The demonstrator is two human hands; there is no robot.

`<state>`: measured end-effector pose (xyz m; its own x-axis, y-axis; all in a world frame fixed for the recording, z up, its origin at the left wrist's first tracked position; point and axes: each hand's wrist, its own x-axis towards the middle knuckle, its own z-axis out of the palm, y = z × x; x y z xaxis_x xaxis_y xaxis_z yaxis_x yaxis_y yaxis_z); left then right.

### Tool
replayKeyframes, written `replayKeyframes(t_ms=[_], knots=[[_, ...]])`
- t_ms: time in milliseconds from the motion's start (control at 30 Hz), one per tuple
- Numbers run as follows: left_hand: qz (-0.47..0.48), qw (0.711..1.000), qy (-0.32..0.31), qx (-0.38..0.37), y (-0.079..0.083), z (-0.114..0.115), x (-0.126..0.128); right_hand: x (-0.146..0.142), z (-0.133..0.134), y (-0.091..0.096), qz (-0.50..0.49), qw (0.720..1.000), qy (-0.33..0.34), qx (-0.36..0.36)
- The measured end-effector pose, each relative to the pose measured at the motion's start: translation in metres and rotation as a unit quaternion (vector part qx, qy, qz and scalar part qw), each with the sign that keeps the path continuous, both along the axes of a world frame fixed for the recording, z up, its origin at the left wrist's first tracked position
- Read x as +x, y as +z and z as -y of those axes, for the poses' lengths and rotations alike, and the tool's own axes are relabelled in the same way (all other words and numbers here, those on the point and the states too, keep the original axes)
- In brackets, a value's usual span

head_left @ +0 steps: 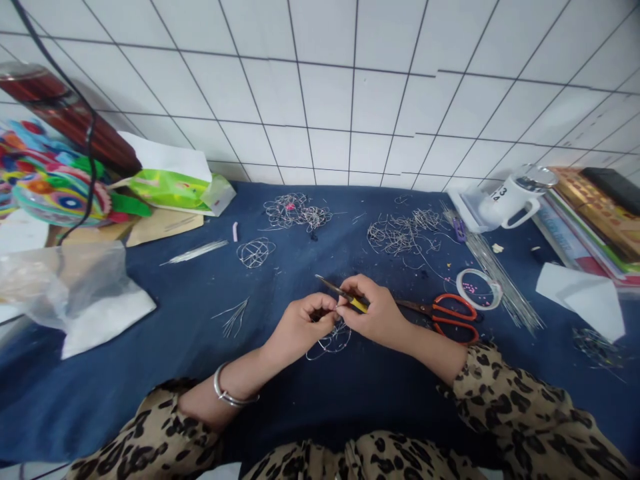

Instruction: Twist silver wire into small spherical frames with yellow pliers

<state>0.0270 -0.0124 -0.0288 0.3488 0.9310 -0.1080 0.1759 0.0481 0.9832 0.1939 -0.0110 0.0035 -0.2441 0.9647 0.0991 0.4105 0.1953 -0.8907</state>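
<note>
Near the middle of the table my two hands meet, fingertips almost touching. My left hand is closed in a pinch on a piece of bent silver wirework, which hangs below the fingers in thin loops. My right hand is wrapped round a pair of pliers with yellow on the handle; their metal jaws point up and left. The right thumb and forefinger also come together at the wire by the left fingertips. Just what the fingertips pinch is too small to make out. Orange-handled scissors lie beside my right wrist.
Tangled wire piles lie toward the wall, with a round wire shape to the left. Straight wires stretch past a white ring-shaped dish with pink beads. A white mug and books stand right; a plastic bag lies left.
</note>
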Motion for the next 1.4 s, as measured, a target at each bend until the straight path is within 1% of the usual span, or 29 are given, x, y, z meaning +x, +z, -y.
replayKeyframes(t_ms=[200, 433, 567, 700, 867, 967, 1100, 1267, 1400], knots=[[0.019, 0.999, -0.022, -0.026, 0.0033, 0.0012, -0.0012, -0.0011, -0.0022, 0.0011, -0.066, 0.996, 0.006, -0.06], [0.038, 0.995, -0.036, -0.082, 0.0038, -0.0012, -0.0049, 0.0004, -0.0038, -0.0019, -0.15, 0.984, 0.011, -0.098], [0.086, 0.99, -0.04, -0.102, 0.0039, -0.0024, -0.0057, 0.0001, -0.003, -0.0029, -0.166, 0.982, 0.004, -0.094], [0.127, 0.986, -0.032, -0.105, 0.0047, -0.0024, -0.005, -0.0006, -0.0011, -0.0009, -0.156, 0.985, -0.007, -0.073], [0.156, 0.978, -0.02, -0.136, 0.0042, -0.0016, -0.005, -0.0006, 0.0006, 0.0016, -0.144, 0.988, -0.009, -0.052], [0.165, 0.976, -0.013, -0.144, 0.0036, -0.0013, -0.0042, -0.001, 0.0015, 0.0027, -0.143, 0.989, -0.013, -0.046], [0.159, 0.978, -0.004, -0.133, 0.0031, -0.0002, -0.002, -0.0021, 0.003, 0.0035, -0.158, 0.986, -0.013, -0.046], [0.144, 0.981, 0.009, -0.131, 0.0038, 0.0018, 0.0001, -0.0039, 0.004, 0.0021, -0.172, 0.983, -0.026, -0.067], [0.151, 0.98, 0.005, -0.129, 0.0066, 0.0027, 0.0021, -0.0053, 0.0047, -0.0001, -0.188, 0.978, -0.037, -0.076]])
